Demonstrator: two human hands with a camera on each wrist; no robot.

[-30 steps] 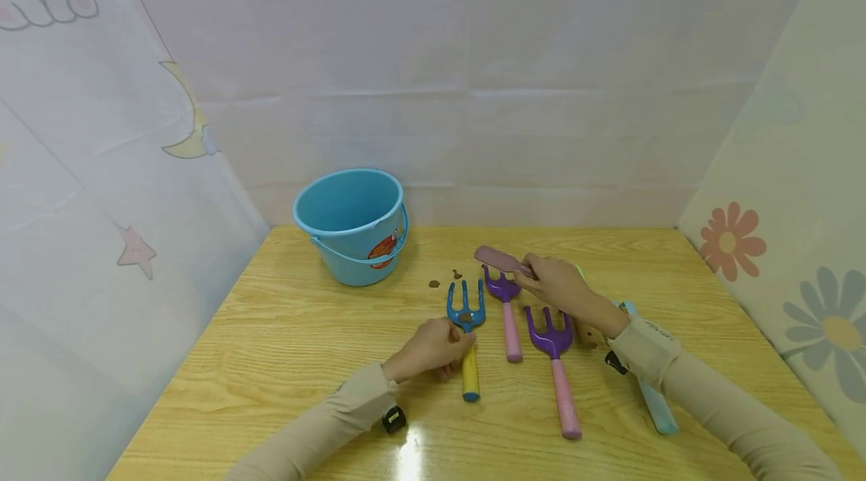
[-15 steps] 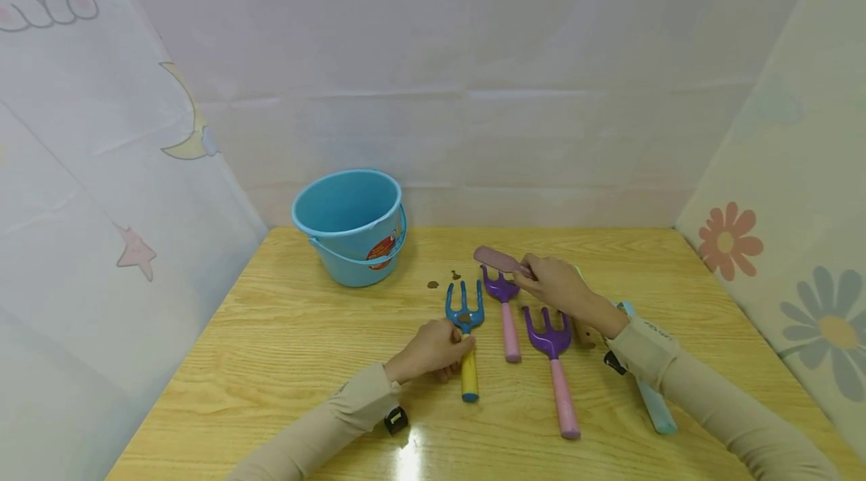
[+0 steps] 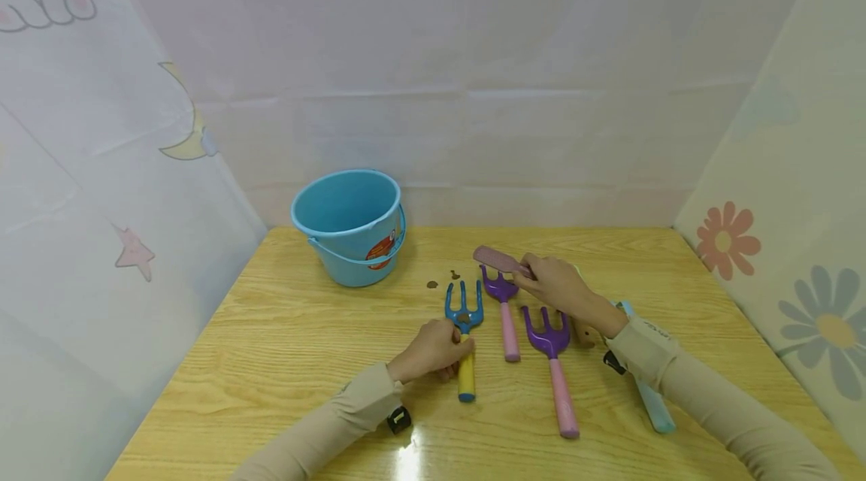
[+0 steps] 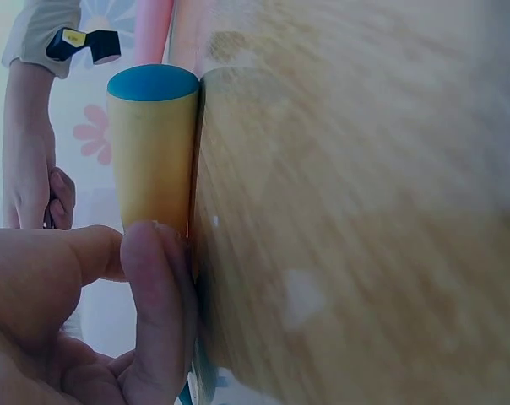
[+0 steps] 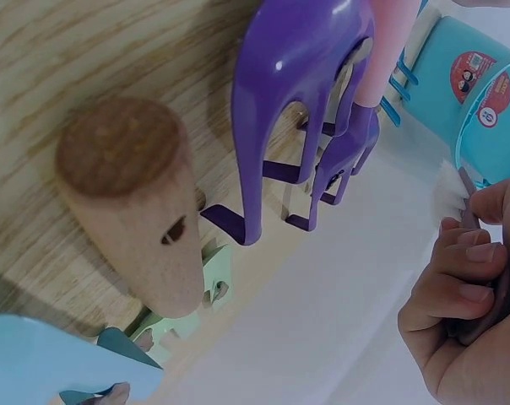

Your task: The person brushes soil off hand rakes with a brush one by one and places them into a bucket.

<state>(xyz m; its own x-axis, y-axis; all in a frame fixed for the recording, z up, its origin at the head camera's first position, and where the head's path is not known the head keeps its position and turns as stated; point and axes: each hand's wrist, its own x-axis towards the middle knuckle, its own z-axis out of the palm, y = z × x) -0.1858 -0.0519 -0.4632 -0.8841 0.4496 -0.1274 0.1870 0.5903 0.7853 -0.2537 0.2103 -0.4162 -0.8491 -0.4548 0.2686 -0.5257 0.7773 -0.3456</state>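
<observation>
My left hand (image 3: 433,349) pinches the yellow handle (image 4: 154,160) of a blue three-pronged garden hand fork (image 3: 455,313) lying on the table. A brown smear sits where the prongs meet. To its right, my right hand (image 3: 558,285) grips a mauve brush (image 3: 497,258); pale bristles (image 5: 449,194) show under it in the right wrist view. The brush is above a small purple hand fork (image 3: 509,331) with a pink handle. A larger purple fork (image 3: 563,398) lies nearer me. Small brown bits (image 3: 432,284) lie beyond the blue prongs.
A light blue bucket (image 3: 338,259) stands at the back left, its handle hanging down. Under my right forearm lie a wooden handle (image 5: 128,219), a light blue tool (image 3: 655,406) and a pale green tool (image 5: 217,274). Cloth walls rise behind and at both sides.
The yellow handle's end has shifted very slightly left in my left hand. My right hand and the brush look unmoved.
</observation>
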